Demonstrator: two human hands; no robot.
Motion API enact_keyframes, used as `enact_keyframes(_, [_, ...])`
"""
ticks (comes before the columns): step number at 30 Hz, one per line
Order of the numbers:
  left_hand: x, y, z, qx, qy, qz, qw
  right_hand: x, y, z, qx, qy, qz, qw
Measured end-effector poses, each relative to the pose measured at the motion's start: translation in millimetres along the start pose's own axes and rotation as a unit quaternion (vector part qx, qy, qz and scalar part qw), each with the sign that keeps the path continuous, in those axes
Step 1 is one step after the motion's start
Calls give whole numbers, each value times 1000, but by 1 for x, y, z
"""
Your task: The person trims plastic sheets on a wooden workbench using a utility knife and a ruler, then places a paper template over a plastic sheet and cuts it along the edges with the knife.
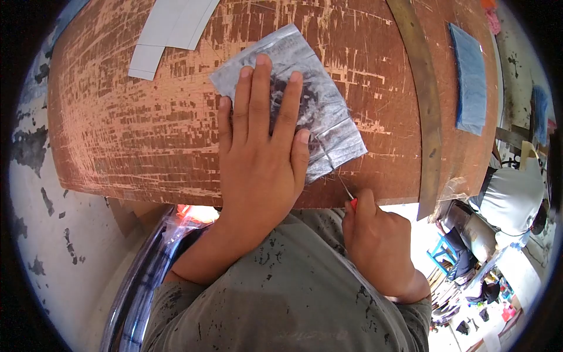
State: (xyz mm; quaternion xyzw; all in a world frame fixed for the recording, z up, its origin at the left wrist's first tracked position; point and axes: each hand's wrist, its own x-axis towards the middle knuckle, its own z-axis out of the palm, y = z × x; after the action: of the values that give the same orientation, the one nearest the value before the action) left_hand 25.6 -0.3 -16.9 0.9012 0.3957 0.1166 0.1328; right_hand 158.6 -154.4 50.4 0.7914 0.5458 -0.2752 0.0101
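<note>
My left hand point(258, 126) lies flat with its fingers spread on a silvery, translucent plastic sheet point(334, 111), pressing it against the worn brown board. The sheet is roughly rectangular, wrinkled, and tilted on the board; a dark patch shows through its middle. Near the front edge, my right hand point(378, 246) is closed round a red-handled knife point(353, 202). Its thin metal blade points up and left toward the sheet's lower edge. The fist hides most of the handle, and whether the tip touches the sheet is hard to tell.
The scored wooden board point(141, 135) spans the view. A long metal strip point(427, 111) lies along its right side, with a blue plastic stack point(469, 79) beyond. White paper patterns point(173, 29) rest at the upper left. Another person point(510, 196) is at the far right, near a blue stool point(441, 253).
</note>
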Motion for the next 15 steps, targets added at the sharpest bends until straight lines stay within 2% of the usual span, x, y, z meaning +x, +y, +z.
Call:
enact_keyframes(8, [1, -1, 2, 8, 15, 7, 1000, -9, -1, 4, -14, -4, 23, 1000])
enact_keyframes(13, [2, -3, -4, 2, -4, 19, 1000, -7, 11, -19, 23, -48, -1, 999])
enact_keyframes(15, [2, -3, -3, 2, -8, 14, 1000, -9, 9, -26, 37, -20, -3, 999])
